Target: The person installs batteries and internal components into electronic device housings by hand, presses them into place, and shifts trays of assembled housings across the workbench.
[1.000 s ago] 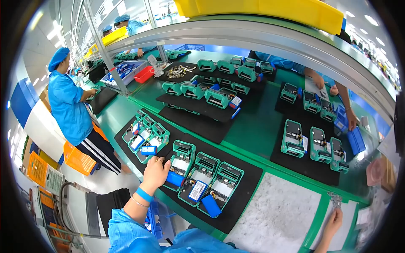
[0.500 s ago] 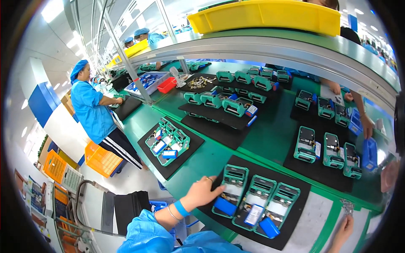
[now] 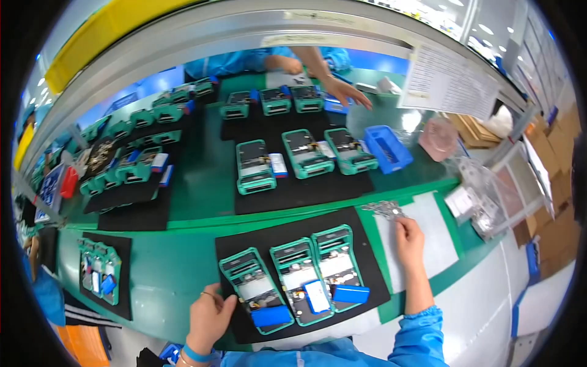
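My left hand (image 3: 210, 313) rests at the left edge of a black mat (image 3: 374, 284), thumb and forefinger apart, beside the leftmost green device housing (image 3: 257, 290). A middle housing (image 3: 299, 280) and a right housing (image 3: 336, 263) lie on the same mat. Across their lower ends lie a blue battery pack (image 3: 272, 316), a white-labelled pack (image 3: 317, 297) and another blue pack (image 3: 351, 294). Thumb and fingers of my right hand (image 3: 411, 240) are pinched at the edge of a pile of small silver metal pieces (image 3: 380, 208), right of the mat; the exact piece between the fingertips is blurred.
Across the bench, a co-worker's hand (image 3: 345, 90) reaches over more green housings (image 3: 306, 153) on black mats. A blue tray (image 3: 388, 150) stands near them. White paper (image 3: 431, 241) lies under the metal pieces. At left, another mat (image 3: 124, 275) carries housings.
The view has swung to the right. My right hand has come to the pile of metal pieces, its fingers at the pile's edge. My left hand has slid back from the leftmost housing toward the mat's edge.
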### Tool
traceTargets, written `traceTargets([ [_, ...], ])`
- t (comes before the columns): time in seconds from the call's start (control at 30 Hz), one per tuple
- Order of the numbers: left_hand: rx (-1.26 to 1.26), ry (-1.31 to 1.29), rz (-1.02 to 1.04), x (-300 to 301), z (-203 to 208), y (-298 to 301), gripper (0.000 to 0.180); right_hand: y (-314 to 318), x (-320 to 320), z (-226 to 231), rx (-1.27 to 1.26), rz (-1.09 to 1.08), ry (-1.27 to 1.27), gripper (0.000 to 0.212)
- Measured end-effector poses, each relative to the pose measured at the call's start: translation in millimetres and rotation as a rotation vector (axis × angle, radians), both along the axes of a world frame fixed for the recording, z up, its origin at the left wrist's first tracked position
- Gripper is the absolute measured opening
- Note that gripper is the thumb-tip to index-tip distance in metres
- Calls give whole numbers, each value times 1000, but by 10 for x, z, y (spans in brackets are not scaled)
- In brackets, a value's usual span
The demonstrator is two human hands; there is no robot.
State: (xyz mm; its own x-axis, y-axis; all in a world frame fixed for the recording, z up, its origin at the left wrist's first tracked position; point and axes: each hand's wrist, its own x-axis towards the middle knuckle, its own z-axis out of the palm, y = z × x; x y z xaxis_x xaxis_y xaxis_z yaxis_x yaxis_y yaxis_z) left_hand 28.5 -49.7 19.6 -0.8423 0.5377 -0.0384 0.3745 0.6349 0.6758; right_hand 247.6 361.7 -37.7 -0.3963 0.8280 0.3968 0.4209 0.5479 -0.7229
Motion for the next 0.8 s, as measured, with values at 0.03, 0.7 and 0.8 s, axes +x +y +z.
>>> traceTargets([
  [0.03,-23,-15,4,-5,-13,42,43,-30,21,55,-42,-14,11,12],
  [0.7,137,210,-493,549,-91,406,48,117,-113,197,79,-41,-349,16],
  [0.8,381,82,-367,507,-122,298,42,15,-35,196,-47,-46,-363,18],
])
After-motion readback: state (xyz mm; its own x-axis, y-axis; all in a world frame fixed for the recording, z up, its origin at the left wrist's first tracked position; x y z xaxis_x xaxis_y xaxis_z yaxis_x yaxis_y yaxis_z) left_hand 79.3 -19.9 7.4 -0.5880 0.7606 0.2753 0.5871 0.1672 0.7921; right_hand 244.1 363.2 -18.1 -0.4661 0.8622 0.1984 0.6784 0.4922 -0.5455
